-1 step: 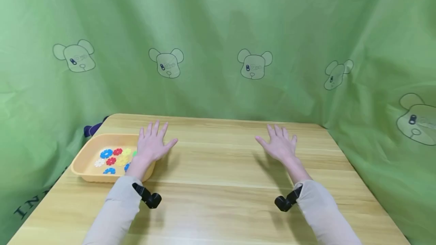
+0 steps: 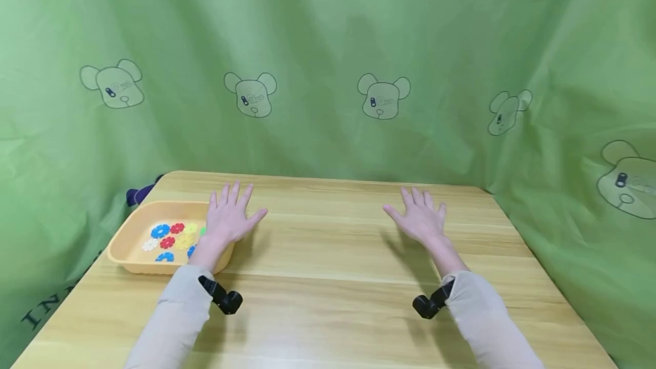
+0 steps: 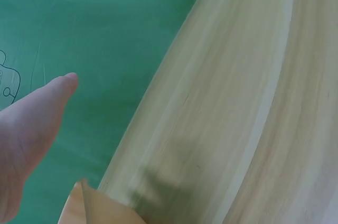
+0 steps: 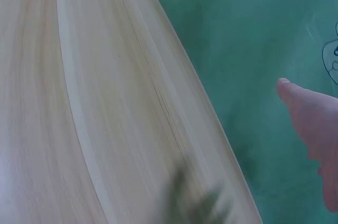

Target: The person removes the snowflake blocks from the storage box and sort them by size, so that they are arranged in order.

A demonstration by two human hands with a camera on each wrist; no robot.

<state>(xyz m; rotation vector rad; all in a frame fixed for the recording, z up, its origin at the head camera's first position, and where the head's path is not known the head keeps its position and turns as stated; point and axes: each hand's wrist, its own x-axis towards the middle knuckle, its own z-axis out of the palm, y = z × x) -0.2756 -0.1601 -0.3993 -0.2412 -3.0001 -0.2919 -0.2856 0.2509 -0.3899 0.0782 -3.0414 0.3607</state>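
Observation:
Fingers spread and palm down, my left hand (image 2: 229,221) hovers over the right end of an orange plastic tray (image 2: 123,242). Flower-shaped plastic discs lie in the tray: blue (image 2: 160,231), red (image 2: 167,242), white (image 2: 150,245), yellow (image 2: 184,240) and a bit of green (image 2: 203,231). The hand and forearm hide part of the tray. My right hand (image 2: 421,221) is held above the bare wood on the right, fingers also spread, holding nothing. In the left wrist view a corner of the tray (image 3: 105,208) shows below the left thumb (image 3: 47,97).
The wooden table (image 2: 328,255) has its back edge against a green curtain (image 2: 318,141) printed with bear heads. Something purple (image 2: 138,195) sticks out past the table's far left corner. A small black camera (image 2: 225,299) is strapped to the left wrist, another camera (image 2: 430,302) to the right.

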